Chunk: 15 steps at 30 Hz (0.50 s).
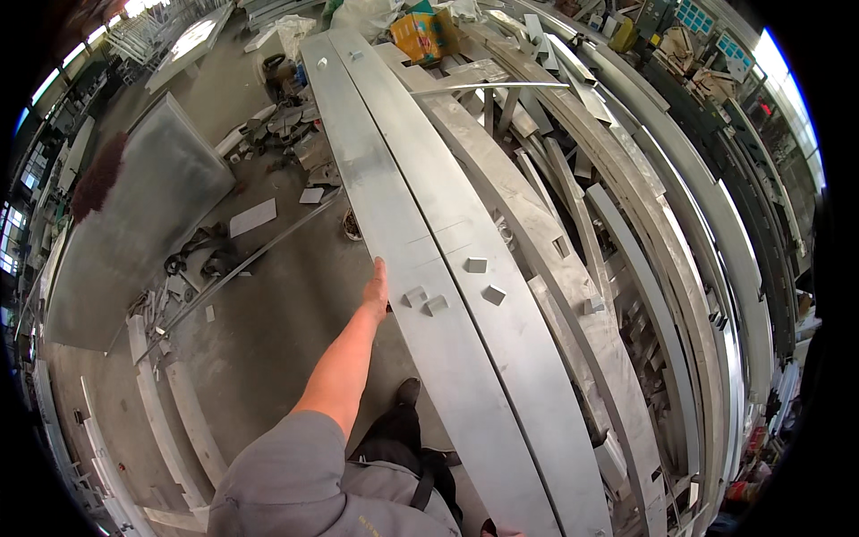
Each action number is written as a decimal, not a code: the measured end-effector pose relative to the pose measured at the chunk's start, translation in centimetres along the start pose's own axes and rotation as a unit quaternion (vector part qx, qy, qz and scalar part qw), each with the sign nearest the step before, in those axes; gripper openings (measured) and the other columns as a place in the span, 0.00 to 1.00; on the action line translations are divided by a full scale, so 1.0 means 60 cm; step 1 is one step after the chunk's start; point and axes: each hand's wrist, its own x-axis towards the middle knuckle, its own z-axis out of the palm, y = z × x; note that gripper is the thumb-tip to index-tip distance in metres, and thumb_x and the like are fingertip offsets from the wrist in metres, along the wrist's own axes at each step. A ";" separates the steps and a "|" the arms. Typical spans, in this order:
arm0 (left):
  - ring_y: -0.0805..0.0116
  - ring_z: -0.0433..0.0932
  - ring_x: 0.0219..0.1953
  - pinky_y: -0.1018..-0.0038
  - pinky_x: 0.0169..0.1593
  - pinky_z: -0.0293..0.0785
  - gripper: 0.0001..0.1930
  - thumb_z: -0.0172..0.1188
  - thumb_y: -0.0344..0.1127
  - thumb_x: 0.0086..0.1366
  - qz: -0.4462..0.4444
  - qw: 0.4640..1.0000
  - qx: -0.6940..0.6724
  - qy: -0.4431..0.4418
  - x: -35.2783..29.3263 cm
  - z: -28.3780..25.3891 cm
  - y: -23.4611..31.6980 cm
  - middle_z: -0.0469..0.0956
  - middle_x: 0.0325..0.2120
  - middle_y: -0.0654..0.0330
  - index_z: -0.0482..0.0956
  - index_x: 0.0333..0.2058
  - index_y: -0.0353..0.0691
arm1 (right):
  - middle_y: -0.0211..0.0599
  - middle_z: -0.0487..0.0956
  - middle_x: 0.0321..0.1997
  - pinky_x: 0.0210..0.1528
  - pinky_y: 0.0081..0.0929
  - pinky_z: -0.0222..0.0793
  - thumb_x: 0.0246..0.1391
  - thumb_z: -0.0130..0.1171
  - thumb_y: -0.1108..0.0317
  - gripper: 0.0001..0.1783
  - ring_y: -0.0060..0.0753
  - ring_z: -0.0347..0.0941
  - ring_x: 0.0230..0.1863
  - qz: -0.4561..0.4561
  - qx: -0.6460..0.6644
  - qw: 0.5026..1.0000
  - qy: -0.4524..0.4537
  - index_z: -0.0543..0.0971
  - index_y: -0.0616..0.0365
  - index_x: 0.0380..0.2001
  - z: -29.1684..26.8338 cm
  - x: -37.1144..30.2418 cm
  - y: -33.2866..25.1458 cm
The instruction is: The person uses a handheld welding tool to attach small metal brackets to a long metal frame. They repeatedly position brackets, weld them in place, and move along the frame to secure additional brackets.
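My left hand [376, 285] is at the near left edge of a long, flat silver metal panel [389, 215], gripping its rim. Its other fingers are partly hidden behind that edge. Alongside lies a matching panel [447, 210], with a narrow dark gap between the two. Small metal angle pieces sit on top close to my hand: a pair [426, 301] on the left panel, one piece [476, 265] and another [494, 294] on the right one. Thin lines cross both panels just beyond these pieces. My right hand does not show clearly; only a small pinkish sliver appears at the lower edge.
Stacked metal profiles [617, 224] fill the right side. An orange carton [420, 38] stands beyond the panels' far end. On the floor at left are offcuts [291, 125], a long thin bar [259, 255] and a large grey sheet [134, 242]. My shoe [408, 391] is beside the panels.
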 end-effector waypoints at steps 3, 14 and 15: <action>0.59 0.76 0.53 0.61 0.55 0.73 0.56 0.43 0.81 0.61 0.024 0.987 0.141 0.067 0.027 -0.004 -0.010 0.76 0.55 0.48 0.72 0.58 0.24 | 0.52 0.67 0.67 0.69 0.46 0.57 0.47 0.71 0.73 0.49 0.47 0.63 0.65 -0.031 -0.048 0.997 0.041 0.56 0.64 0.69 0.087 -0.137 -0.227; 0.61 0.76 0.47 0.65 0.54 0.72 0.52 0.42 0.80 0.63 0.037 0.994 0.094 0.039 0.006 -0.052 -0.018 0.79 0.45 0.51 0.78 0.49 0.24 | 0.60 0.68 0.63 0.70 0.46 0.54 0.40 0.70 0.79 0.49 0.51 0.63 0.65 0.096 -0.023 0.994 0.040 0.57 0.70 0.67 0.121 -0.210 -0.368; 0.61 0.77 0.48 0.66 0.54 0.71 0.52 0.42 0.79 0.63 0.040 0.996 0.075 0.024 0.012 -0.061 -0.018 0.79 0.46 0.52 0.78 0.50 0.25 | 0.59 0.67 0.64 0.70 0.46 0.54 0.41 0.70 0.78 0.50 0.50 0.63 0.66 0.015 -0.062 0.997 0.036 0.57 0.67 0.68 0.110 -0.200 -0.332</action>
